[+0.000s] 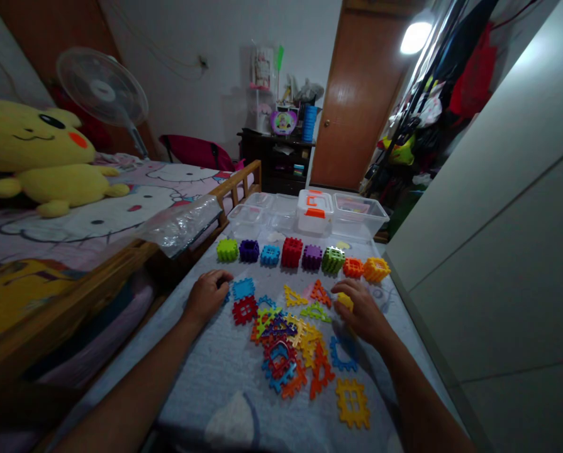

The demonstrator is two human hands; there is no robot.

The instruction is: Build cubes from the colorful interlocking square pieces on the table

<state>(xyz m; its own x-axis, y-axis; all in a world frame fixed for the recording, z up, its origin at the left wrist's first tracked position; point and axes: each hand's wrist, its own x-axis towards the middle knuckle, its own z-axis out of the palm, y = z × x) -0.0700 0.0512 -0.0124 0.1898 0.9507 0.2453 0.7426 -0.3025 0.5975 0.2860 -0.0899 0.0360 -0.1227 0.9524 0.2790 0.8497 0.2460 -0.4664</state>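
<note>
My left hand [209, 294] rests on the cloth at the left, fingers curled over a mostly hidden blue interlocking piece [226, 298]. Beside it lie a light blue square piece [243, 288] and a red window-shaped piece [245, 310]. On the right, my right hand [362, 311] has its fingers and thumb around a yellow interlocking piece [345, 302], partly covered by the hand. An orange triangle piece [321, 293] and a green triangle piece [316, 312] lie just left of it. Between my forearms is a loose pile of mixed pieces [281, 352].
Colour-sorted stacks, including a red stack [291, 252] and a yellow-orange stack [376, 269], form a row across the table [206, 377]. Behind them stand clear plastic containers [361, 217] and an orange-clipped box [315, 212]. A bed rail [121, 270] borders the left, a white cabinet [498, 251] the right.
</note>
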